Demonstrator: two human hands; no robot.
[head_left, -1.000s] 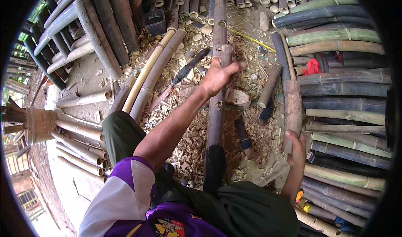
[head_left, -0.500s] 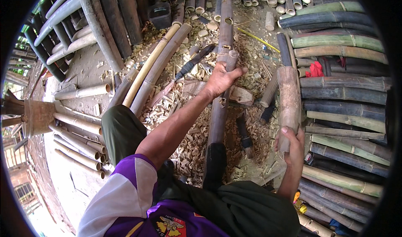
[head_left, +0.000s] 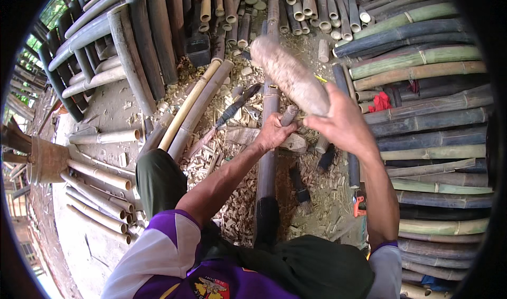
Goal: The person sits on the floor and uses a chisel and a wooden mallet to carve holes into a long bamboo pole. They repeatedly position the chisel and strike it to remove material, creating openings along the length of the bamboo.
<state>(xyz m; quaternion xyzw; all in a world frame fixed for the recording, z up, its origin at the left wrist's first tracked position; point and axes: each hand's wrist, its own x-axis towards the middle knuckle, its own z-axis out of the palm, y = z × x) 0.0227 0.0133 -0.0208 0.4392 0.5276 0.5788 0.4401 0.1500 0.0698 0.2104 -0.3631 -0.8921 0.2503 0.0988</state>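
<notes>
A: On the ground between the stacked poles, what has changed?

B: The right hand [head_left: 343,122] has come up from low at the person's right side and now holds a thick wooden club [head_left: 289,74] raised over the long bamboo pole [head_left: 269,140] that runs away from the knees. Its grip is closed round the club's handle end.

A: And the left?

B: The left hand [head_left: 274,132] rests on the pole, closed on a short tool [head_left: 289,115] set against it. Judging from that, a blow looks ready.

A: Room to swing?

B: Open above the pole. Green and dark bamboo [head_left: 422,61] is piled close on the right, grey poles [head_left: 132,50] on the far left, shavings [head_left: 232,156] and a dark-handled blade [head_left: 232,109] just left of the hand
</notes>
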